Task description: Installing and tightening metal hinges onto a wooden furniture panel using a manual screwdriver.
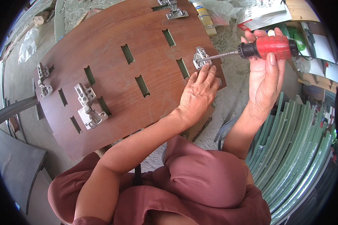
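A reddish-brown wooden panel point(112, 56) with several narrow slots lies flat on the concrete floor. My right hand point(266, 71) grips a screwdriver point(268, 48) with a red and black handle, its metal shaft pointing left onto a silver cabinet hinge point(200, 57) at the panel's right edge. My left hand point(199, 93) lies palm down on the panel just below that hinge, fingertips touching it. More silver hinges sit on the panel: two point(87, 107) near its lower left, one point(43, 80) at the left edge and one point(173, 10) at the top.
Stacked green panels point(300, 150) stand on edge at the right. A small bottle point(205, 17), plastic bags and papers point(264, 13) lie beyond the panel's top. A dark flat board point(15, 165) lies at the lower left. My knees in dark red cloth fill the bottom.
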`<state>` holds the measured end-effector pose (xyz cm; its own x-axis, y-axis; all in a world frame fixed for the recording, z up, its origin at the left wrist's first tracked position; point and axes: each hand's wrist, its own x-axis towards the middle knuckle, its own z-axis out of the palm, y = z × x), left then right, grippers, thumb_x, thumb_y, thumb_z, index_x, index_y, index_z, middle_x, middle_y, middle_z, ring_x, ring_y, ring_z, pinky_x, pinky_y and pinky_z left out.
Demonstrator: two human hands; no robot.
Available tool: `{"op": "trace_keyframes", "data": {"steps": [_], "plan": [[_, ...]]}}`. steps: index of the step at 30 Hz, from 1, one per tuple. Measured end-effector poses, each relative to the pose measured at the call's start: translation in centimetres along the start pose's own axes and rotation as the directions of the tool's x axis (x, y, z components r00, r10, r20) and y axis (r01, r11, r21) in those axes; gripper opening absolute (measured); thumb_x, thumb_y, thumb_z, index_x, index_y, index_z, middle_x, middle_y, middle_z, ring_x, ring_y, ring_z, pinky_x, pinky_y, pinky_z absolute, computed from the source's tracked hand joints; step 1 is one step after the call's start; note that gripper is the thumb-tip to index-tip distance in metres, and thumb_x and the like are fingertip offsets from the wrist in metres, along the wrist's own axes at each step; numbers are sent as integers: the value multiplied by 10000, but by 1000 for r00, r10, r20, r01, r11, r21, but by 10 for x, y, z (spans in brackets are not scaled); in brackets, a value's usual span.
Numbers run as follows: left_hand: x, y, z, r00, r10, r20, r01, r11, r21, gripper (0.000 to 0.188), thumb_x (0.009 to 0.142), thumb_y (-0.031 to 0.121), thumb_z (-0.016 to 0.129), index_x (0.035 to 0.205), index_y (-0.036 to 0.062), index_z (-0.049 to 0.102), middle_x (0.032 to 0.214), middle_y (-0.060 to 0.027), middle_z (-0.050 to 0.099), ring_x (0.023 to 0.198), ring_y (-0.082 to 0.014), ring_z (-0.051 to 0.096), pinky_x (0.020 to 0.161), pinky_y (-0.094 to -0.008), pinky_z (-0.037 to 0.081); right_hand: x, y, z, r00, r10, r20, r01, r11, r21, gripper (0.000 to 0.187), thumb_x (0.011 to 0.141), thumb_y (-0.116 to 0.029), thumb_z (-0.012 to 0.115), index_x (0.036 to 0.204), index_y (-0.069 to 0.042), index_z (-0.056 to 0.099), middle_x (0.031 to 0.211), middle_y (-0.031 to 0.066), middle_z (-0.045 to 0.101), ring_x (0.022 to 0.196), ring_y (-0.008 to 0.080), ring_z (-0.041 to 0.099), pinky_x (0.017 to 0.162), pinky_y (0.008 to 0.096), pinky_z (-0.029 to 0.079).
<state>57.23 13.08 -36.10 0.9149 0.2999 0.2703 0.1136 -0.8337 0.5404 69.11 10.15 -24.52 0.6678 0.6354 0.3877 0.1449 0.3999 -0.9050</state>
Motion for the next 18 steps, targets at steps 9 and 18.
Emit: {"op": "trace_keyframes", "data": {"steps": [9, 18], "plan": [[0, 1, 2, 1000, 1, -17, -1, 1000, 0, 434, 752, 69, 597, 1180, 24, 542, 1375, -167, 385, 1329, -321, 333, 1078, -419, 332, -2, 7, -12, 1000, -18, -21, 7, 907, -421, 514, 932, -227, 571, 1348, -3, 369, 1112, 133, 569, 1035, 258, 591, 963, 415, 405], [0, 1, 0, 1000, -10, 4, 10, 1000, -16, 469, 742, 59, 603, 1205, 27, 530, 1385, -166, 375, 1337, -323, 320, 1089, -417, 320, -2, 8, -12, 992, -96, 81, 112, 971, -210, 463, 918, -224, 609, 1273, 2, 415, 1074, 163, 585, 972, 261, 602, 908, 406, 447]]}}
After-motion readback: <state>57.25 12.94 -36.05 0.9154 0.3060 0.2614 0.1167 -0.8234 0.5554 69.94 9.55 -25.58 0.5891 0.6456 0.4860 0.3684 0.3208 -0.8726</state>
